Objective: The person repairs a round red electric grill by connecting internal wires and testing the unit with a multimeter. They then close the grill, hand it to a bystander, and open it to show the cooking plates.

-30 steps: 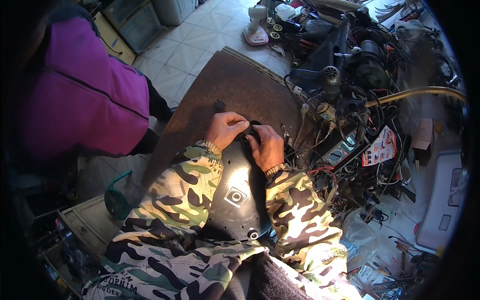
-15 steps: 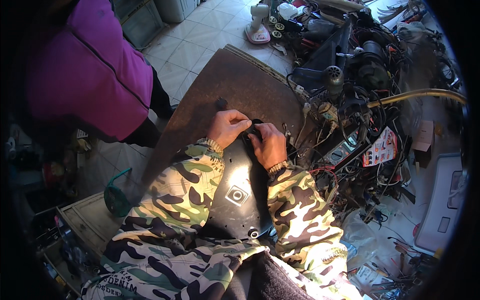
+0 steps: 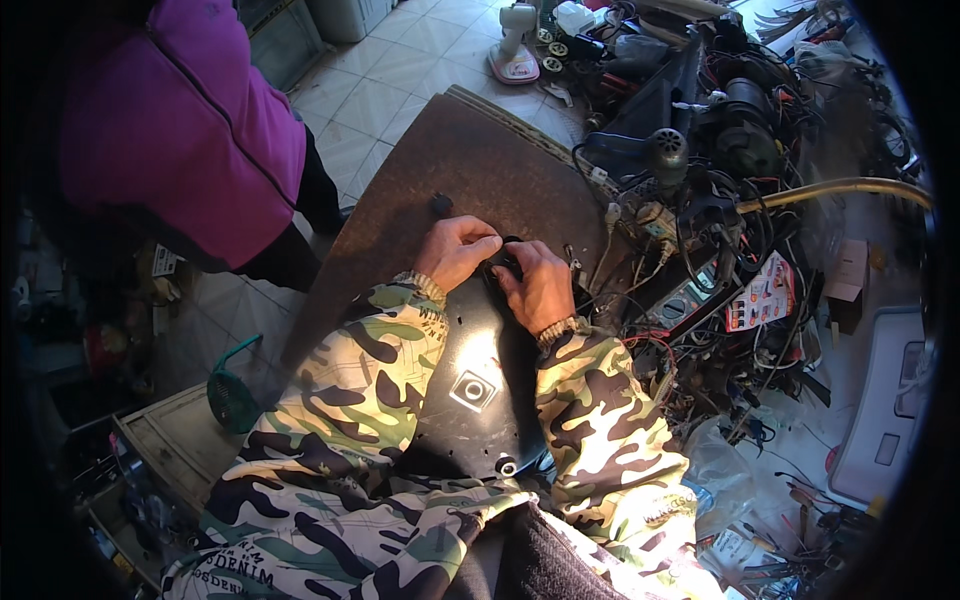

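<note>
A black curved shell (image 3: 450,435), helmet-like, with a pale square fitting lies under my camouflage-sleeved forearms at the front of a brown board (image 3: 400,170). My left hand (image 3: 458,248) pinches at a small black part (image 3: 508,250) at the shell's far end. My right hand (image 3: 537,292) grips the same part from the other side, fingers curled; its exact shape is hidden by both hands. A small black knob (image 3: 441,205) sits on the board just beyond my left hand.
A person in pink and black (image 3: 190,150) stands at left, beside a green basket (image 3: 230,395). Tangled cables, a multimeter (image 3: 685,295), a brass tube (image 3: 830,188) and machine parts crowd the right, near a light plastic lid (image 3: 875,410). A pink-based white device (image 3: 515,65) is at the back.
The person in pink has shifted a little toward the back and right, with a leg now showing more. My hands stay almost in place on the black part.
</note>
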A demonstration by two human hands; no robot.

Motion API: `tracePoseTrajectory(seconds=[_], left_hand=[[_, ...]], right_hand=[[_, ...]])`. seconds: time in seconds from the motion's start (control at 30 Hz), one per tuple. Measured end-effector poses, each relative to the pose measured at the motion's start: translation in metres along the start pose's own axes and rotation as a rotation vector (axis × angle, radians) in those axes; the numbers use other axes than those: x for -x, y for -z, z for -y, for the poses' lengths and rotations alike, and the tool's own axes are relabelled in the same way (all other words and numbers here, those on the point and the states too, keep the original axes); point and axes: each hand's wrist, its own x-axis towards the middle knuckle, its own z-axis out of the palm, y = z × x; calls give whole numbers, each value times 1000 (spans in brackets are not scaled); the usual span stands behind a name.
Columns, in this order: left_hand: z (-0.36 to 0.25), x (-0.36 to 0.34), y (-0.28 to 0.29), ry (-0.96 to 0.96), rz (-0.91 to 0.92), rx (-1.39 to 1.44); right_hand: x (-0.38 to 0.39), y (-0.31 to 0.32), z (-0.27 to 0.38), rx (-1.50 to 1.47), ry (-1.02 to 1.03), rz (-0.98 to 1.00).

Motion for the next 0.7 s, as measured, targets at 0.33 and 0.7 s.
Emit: tracePoseTrajectory(seconds=[0.33,0.7], left_hand=[[-4,2,-2,-3,-17,-44],[-20,12,-10,-31,-166,-261]], right_hand=[[-2,5,-5,-20,12,35],[-14,10,11,142,0,174]])
